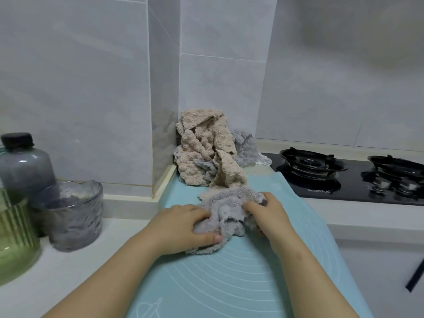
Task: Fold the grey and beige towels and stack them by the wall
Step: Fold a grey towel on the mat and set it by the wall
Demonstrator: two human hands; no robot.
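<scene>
A crumpled grey towel lies on the light blue mat in front of me. My left hand grips its left side, thumb pressed on the cloth. My right hand pinches its right side. Behind it, a loose heap of beige towels leans in the tiled wall corner, with more grey towel cloth mixed in at its right and lower edges. One beige towel trails down from the heap onto the mat, touching the towel I hold.
A black gas hob with two burners sits to the right. On the left counter stand a ribbed glass bowl, a dark-capped grey bottle and a green striped container. A white scrap lies by the hob.
</scene>
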